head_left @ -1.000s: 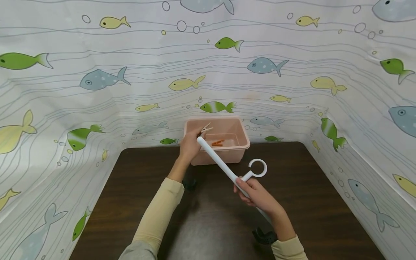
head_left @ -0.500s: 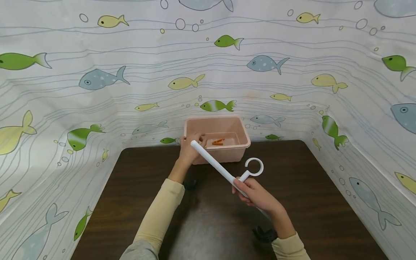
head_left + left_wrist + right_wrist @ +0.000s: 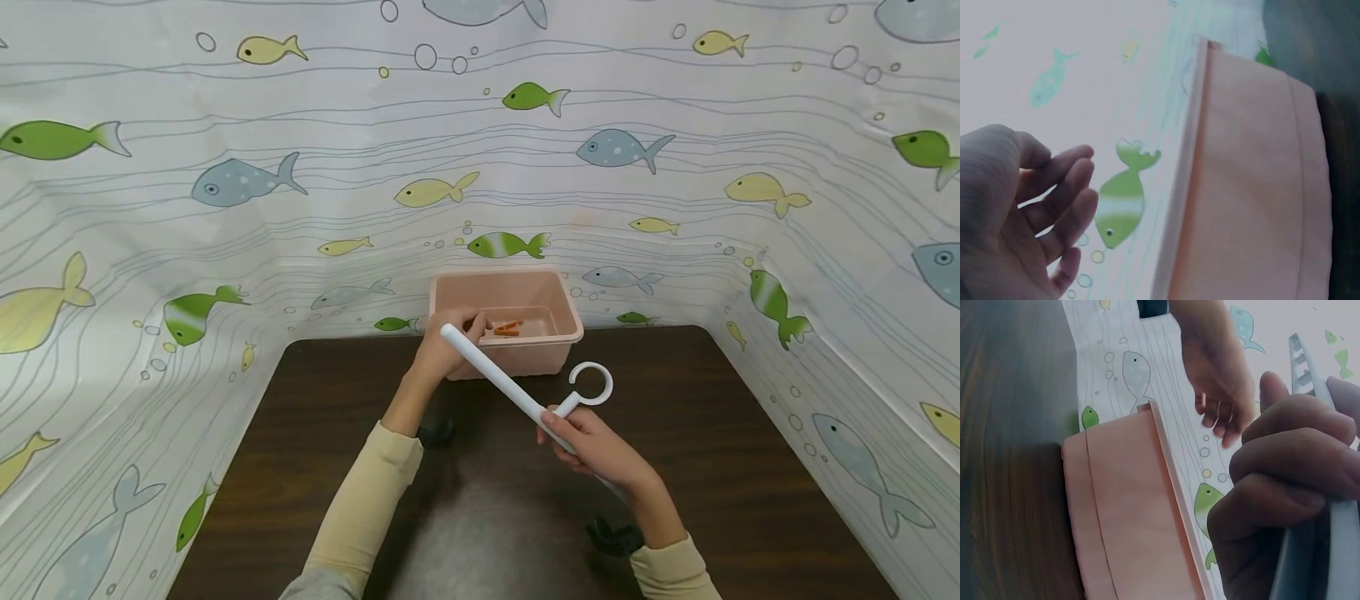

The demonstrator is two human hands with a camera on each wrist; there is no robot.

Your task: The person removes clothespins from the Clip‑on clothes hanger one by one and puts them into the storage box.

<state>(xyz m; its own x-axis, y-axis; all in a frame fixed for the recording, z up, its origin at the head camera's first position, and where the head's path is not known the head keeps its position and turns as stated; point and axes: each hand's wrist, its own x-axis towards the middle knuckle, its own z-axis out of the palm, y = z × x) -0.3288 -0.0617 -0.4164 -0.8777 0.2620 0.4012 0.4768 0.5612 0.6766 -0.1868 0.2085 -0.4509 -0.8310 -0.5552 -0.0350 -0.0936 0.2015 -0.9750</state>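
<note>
My right hand [image 3: 592,446] grips a white plastic hanger [image 3: 495,375] with an open ring-shaped hook [image 3: 596,383]. In the right wrist view several fingers [image 3: 1297,431] wrap round its bar, whose inner side is ribbed. My left hand [image 3: 441,346] is over the left front part of the pink bin [image 3: 517,358], partly behind the hanger's end. Its fingers are loosely bent, and the left wrist view shows the left hand [image 3: 1035,206] holding nothing. An orange clothespin [image 3: 507,328] lies on the bin's floor. The part of the bin behind my left hand is hidden.
The bin stands at the back of a dark wooden table [image 3: 495,517]. Fish-printed white cloth [image 3: 337,150] hangs round the back and both sides. Black wrist devices [image 3: 615,536] sit under both wrists.
A second ago my left hand pinched a pale clothespin over the bin; it has since let go, and that clothespin is out of sight. The hanger's far end shifted slightly left and down.
</note>
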